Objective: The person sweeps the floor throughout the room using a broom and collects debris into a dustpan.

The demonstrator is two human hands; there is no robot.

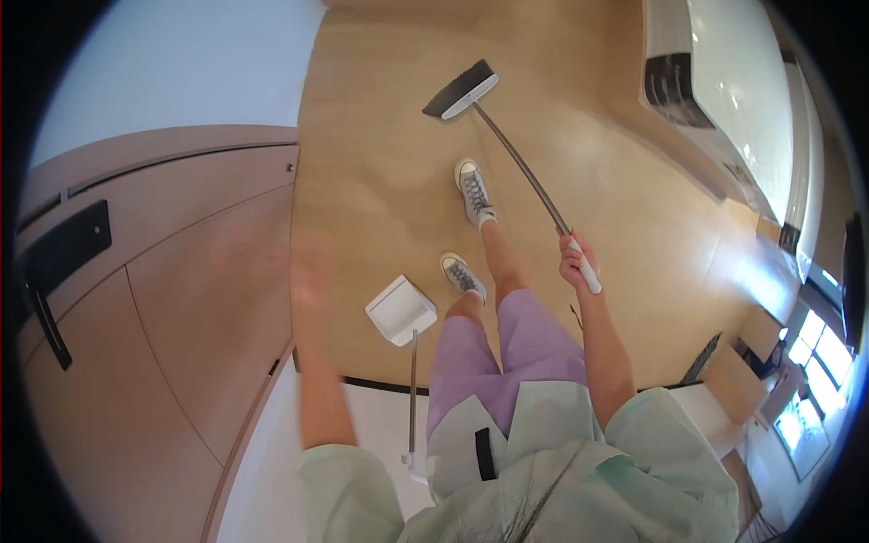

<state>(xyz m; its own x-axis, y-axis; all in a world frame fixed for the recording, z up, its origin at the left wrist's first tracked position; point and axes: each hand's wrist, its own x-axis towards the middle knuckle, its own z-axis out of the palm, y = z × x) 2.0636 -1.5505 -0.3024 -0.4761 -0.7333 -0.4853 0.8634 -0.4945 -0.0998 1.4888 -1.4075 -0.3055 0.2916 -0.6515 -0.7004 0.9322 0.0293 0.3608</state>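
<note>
My right hand (pixel 576 259) is closed around the pale grip at the end of a long-handled broom (pixel 522 167). Its grey metal pole slants away from me to a wide head with dark bristles lying against the floor. In front of the brown door, my left hand (pixel 310 271) is smeared by motion, so its fingers cannot be made out; no object shows in it. A white long-handled dustpan (pixel 401 312) sits on the floor left of my feet, its thin grey handle rising beside my body. No hand touches the dustpan.
On the left stands a brown door (pixel 208 244) with a black lever handle (pixel 72 262). Large plastic-wrapped white panels or boxes (pixel 738 100) stand at the far right. A cardboard box (pixel 731 376) and bright windows (pixel 819 362) lie to the right, above wood-coloured floor (pixel 380 163).
</note>
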